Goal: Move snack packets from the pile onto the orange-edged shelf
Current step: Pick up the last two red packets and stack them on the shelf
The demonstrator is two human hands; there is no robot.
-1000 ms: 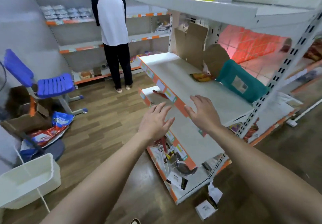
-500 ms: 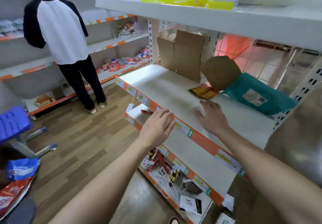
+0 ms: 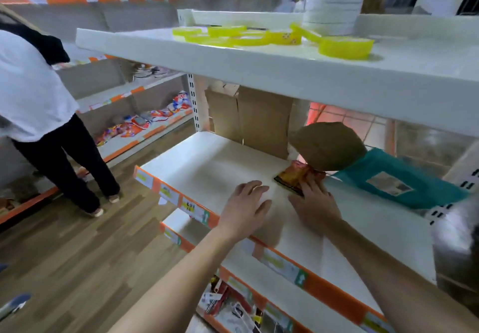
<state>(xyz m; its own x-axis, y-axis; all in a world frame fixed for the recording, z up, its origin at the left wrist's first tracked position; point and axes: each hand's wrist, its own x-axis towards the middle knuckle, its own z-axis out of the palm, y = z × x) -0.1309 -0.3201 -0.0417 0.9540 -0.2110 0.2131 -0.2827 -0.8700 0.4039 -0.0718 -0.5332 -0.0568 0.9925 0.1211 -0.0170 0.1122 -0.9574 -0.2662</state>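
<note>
Both hands over the orange-edged shelf [image 3: 207, 169], which is mostly bare white board. Right hand [image 3: 315, 203] has its fingertips on the near edge of the snack packet [image 3: 295, 176], an orange-brown packet lying flat toward the back of the shelf, tucked partly under a brown paper bag [image 3: 325, 146] and just beside a teal parcel [image 3: 404, 180]. Can't tell if the fingers have actually closed on it or are only resting on top; motion blur there. Left hand [image 3: 246, 208] is flat, fingers spread, holding nothing, hovering just beside the right one.

My read: I'm at the packet itself, either seating it or getting hold of it. To do it well:
- press down on the near edge, slide it toward the open middle of the shelf, clear of the bag's overhang
- don't lift under the bag; it looks light and tilted, likely to tip
- use the free left hand to steady the bag if it shifts
- lay the packet flat, face up

No pile visible from this view.
</note>
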